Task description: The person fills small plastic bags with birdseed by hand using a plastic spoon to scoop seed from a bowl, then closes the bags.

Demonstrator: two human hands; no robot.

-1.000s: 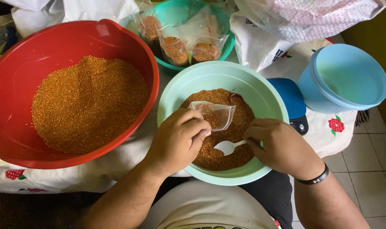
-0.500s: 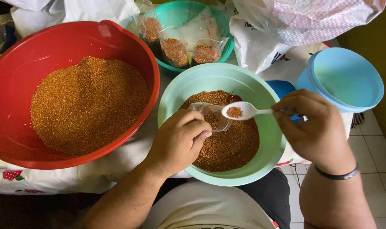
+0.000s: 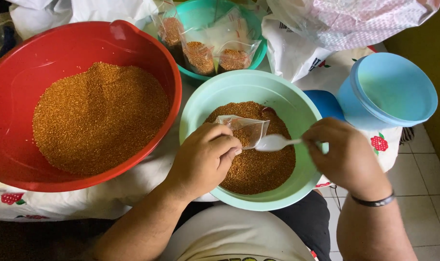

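Observation:
My left hand (image 3: 203, 158) pinches a small clear plastic bag (image 3: 246, 129) and holds its mouth open over the pale green bowl (image 3: 239, 88). The bowl is filled with orange-brown grains (image 3: 258, 166). My right hand (image 3: 343, 154) grips the handle of a white plastic spoon (image 3: 276, 142), whose scoop sits right at the bag's opening. A dark band circles my right wrist.
A large red bowl (image 3: 60, 46) of the same grains stands at the left. Behind, a teal bowl (image 3: 210, 12) holds several filled small bags (image 3: 200, 55). A light blue lidded container (image 3: 391, 92) stands at the right, with white plastic bags (image 3: 297, 48) beyond.
My right hand lifted a spoonful of grains from the green bowl and brought the spoon to the bag's mouth. My left hand has stayed in place with the bag.

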